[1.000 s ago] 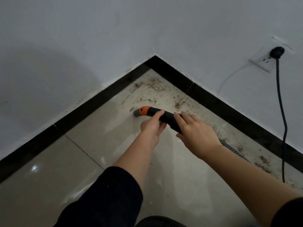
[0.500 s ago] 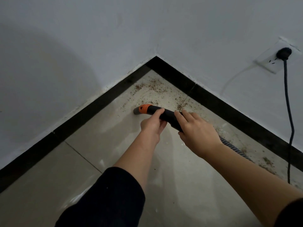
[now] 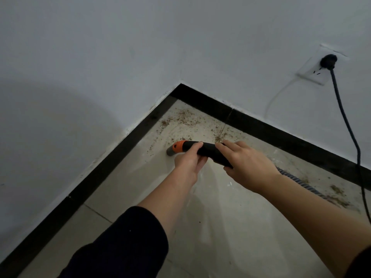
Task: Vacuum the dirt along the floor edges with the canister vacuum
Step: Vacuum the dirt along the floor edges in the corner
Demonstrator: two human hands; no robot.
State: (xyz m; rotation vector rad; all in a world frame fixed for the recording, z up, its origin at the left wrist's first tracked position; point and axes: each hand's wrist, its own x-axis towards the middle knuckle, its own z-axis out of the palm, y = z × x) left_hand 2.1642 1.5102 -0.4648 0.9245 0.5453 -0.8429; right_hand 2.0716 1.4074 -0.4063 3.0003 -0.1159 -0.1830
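Much brown gritty dirt (image 3: 186, 118) left in the corner; your left hand (image 3: 188, 160) and right hand (image 3: 248, 167) both grip the black orange-tipped vacuum nozzle (image 3: 208, 149).

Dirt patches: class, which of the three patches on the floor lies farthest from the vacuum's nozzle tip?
The far-right patch, beside the hose and power cord. The corner patch and tile-joint patch lie much nearer the nozzle.

— what does the floor (image 3: 140, 197) look like?
— pale glossy tiles, a thin grout line (image 3: 98, 213) crossing them, black skirting (image 3: 112, 157) at both walls.
— and on it?
— brown dirt (image 3: 186, 117) scattered in the corner; a ribbed hose (image 3: 301, 183) lies near the right edge, with more dirt just beside it.
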